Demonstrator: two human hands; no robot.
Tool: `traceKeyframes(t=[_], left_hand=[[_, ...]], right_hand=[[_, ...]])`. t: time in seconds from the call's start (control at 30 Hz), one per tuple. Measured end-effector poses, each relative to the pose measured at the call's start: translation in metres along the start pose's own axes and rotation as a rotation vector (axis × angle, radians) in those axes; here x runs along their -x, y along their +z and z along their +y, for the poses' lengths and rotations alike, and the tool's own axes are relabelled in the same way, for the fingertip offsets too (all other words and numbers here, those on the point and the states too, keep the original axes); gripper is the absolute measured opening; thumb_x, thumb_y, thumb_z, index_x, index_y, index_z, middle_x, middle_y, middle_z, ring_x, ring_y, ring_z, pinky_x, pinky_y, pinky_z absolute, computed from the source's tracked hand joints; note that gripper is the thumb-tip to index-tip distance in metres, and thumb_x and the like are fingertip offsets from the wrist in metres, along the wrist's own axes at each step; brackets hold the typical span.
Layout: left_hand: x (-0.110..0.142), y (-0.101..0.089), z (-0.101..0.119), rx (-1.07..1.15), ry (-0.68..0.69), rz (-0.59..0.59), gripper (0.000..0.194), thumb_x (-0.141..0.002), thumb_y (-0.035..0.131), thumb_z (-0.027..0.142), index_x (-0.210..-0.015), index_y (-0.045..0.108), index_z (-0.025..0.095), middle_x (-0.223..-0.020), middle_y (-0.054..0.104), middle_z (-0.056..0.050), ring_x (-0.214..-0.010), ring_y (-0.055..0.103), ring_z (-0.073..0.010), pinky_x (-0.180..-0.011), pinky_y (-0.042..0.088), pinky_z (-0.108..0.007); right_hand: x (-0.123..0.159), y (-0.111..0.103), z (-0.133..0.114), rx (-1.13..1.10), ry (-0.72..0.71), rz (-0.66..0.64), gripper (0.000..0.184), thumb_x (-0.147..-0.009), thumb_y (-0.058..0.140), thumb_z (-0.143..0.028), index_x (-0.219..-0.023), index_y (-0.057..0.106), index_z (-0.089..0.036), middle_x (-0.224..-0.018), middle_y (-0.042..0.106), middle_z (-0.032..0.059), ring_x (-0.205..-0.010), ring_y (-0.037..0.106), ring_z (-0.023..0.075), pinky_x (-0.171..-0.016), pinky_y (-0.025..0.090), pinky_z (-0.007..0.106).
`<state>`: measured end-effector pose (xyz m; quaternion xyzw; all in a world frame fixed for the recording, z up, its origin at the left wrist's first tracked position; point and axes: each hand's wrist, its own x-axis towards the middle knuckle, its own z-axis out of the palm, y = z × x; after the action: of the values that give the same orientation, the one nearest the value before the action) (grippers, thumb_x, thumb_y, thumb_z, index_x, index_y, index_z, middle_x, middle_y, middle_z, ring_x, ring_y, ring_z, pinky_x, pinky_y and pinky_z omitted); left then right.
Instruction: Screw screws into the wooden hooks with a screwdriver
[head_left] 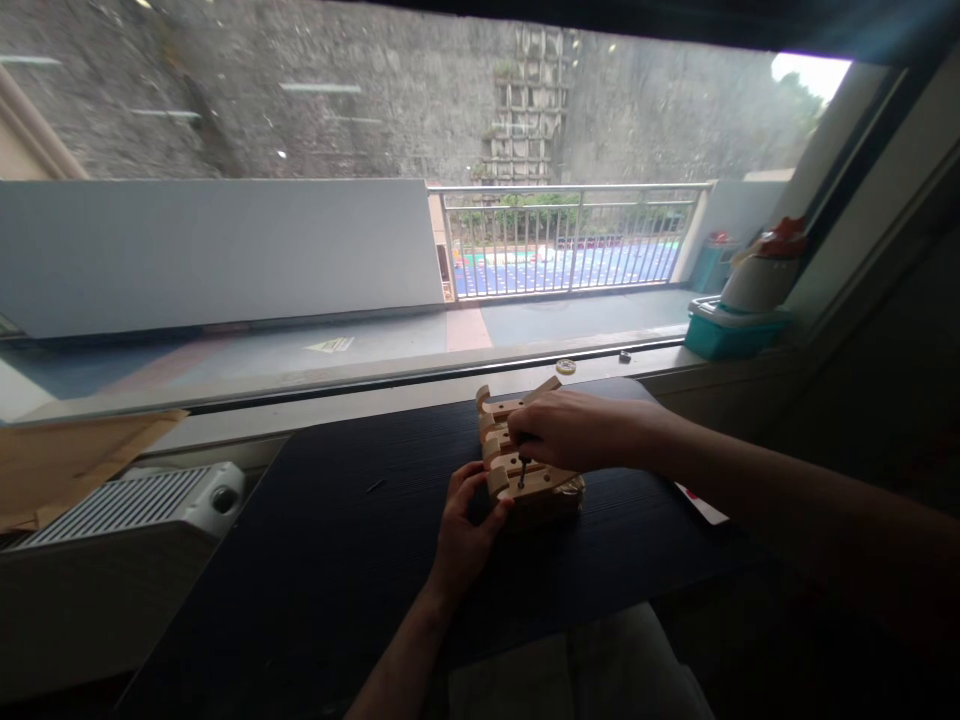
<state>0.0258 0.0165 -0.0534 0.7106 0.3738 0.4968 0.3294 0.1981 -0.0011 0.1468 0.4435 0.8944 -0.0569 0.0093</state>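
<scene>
A light wooden piece [534, 482] with a row of slats, curved ends and dark holes rests on the dark table. My left hand [466, 525] grips its near left corner, fingers on the left side and thumb at the front. Above the piece is my right hand [551, 428], closed around a small dark screwdriver [524, 470]. The tool stands nearly upright, its tip at a hole in the nearest slat. Most of its handle is hidden in my fingers. My right hand and forearm cover part of the far slats.
A thin dark stick-like object [376, 486] lies on the black table [337, 560], left of my hands. Right of them is a white card [703, 503]. On the windowsill are a small round yellowish item [565, 367] and a teal box [731, 330]. A white heater [142, 510] stands left.
</scene>
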Motion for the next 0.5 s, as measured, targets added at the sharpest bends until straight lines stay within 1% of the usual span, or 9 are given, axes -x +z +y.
traceKeyframes(t=[0.1, 0.17, 0.27, 0.33, 0.4, 0.5], left_hand=[[0.0, 0.0, 0.0, -0.001, 0.007, -0.002, 0.028, -0.075, 0.065, 0.03, -0.101, 0.058, 0.019, -0.12, 0.048, -0.008, -0.113, 0.05, -0.0231, -0.1, 0.04, -0.04], [0.0, 0.0, 0.0, 0.003, 0.005, -0.001, 0.028, -0.075, 0.065, 0.031, -0.1, 0.059, 0.019, -0.12, 0.049, -0.008, -0.112, 0.05, -0.0231, -0.099, 0.041, -0.04], [0.0, -0.001, 0.001, 0.005, -0.001, -0.002, 0.028, -0.076, 0.065, 0.031, -0.1, 0.059, 0.019, -0.119, 0.049, -0.008, -0.112, 0.05, -0.0234, -0.098, 0.041, -0.04], [0.0, -0.001, 0.002, 0.006, -0.005, -0.006, 0.028, -0.076, 0.065, 0.031, -0.1, 0.059, 0.019, -0.12, 0.048, -0.008, -0.112, 0.05, -0.0234, -0.098, 0.041, -0.04], [0.0, -0.001, 0.002, 0.011, -0.009, -0.01, 0.028, -0.076, 0.065, 0.031, -0.1, 0.058, 0.019, -0.12, 0.048, -0.008, -0.112, 0.05, -0.0234, -0.098, 0.04, -0.041], [0.0, -0.001, 0.004, 0.013, -0.016, -0.015, 0.028, -0.076, 0.065, 0.031, -0.1, 0.058, 0.019, -0.12, 0.048, -0.008, -0.112, 0.05, -0.0235, -0.099, 0.039, -0.041]], right_hand=[[0.0, 0.0, 0.001, 0.004, 0.028, -0.001, 0.024, -0.087, 0.042, -0.027, -0.092, 0.062, -0.014, -0.082, 0.064, 0.0072, -0.067, 0.053, 0.0143, -0.059, 0.032, 0.025], [0.002, -0.004, -0.001, 0.006, 0.031, -0.015, 0.024, -0.085, 0.044, -0.027, -0.096, 0.062, -0.015, -0.084, 0.064, 0.0072, -0.069, 0.053, 0.0149, -0.06, 0.032, 0.025], [0.006, -0.012, -0.005, -0.002, 0.026, -0.034, 0.023, -0.081, 0.049, -0.021, -0.098, 0.064, -0.019, -0.087, 0.065, 0.0051, -0.073, 0.054, 0.0152, -0.06, 0.032, 0.025], [0.007, -0.014, -0.007, -0.001, 0.023, -0.039, 0.022, -0.079, 0.048, -0.017, -0.093, 0.065, -0.021, -0.085, 0.065, 0.0038, -0.073, 0.054, 0.0147, -0.06, 0.031, 0.025], [0.005, -0.012, -0.006, 0.001, 0.019, -0.034, 0.02, -0.08, 0.047, -0.018, -0.089, 0.065, -0.021, -0.082, 0.064, 0.0037, -0.071, 0.053, 0.0147, -0.061, 0.031, 0.025], [0.001, -0.004, -0.001, -0.006, 0.016, 0.002, 0.02, -0.083, 0.046, -0.022, -0.09, 0.064, -0.019, -0.083, 0.065, 0.0046, -0.073, 0.055, 0.0151, -0.063, 0.033, 0.025]])
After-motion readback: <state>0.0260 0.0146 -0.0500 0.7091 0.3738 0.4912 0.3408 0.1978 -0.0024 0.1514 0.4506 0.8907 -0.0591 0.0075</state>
